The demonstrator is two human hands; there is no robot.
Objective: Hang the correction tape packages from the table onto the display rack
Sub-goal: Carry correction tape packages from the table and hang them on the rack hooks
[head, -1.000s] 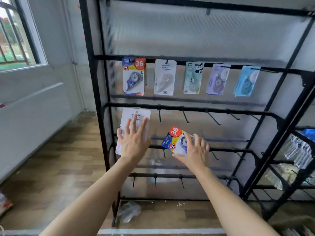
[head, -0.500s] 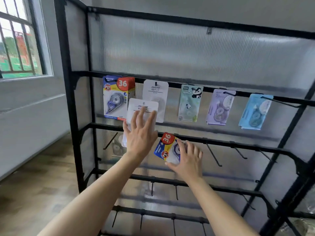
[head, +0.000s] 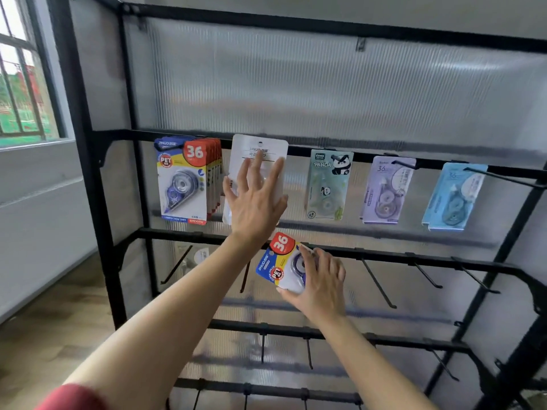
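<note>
**Rack Status: Two Packages in Hand**

At the top hook rail of the black metal display rack [head: 325,27], a white card correction tape package [head: 260,146] is pressed flat by the spread fingers of the left hand [head: 256,208]. At the second rail, a blue-and-yellow blister package [head: 276,261] is gripped by the curled fingers of the right hand [head: 321,287]. A barred window [head: 20,93] and a wooden plank floor [head: 44,321] are located to the left

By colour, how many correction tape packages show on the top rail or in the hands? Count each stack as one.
Blue-and-yellow: 2, hanging blue-and-yellow package and held blue-and-yellow package in right hand
White: 1, white package under left hand
Green: 1, panda package
Purple: 1, purple package
Light blue: 1, light blue package
Total: 6
</note>
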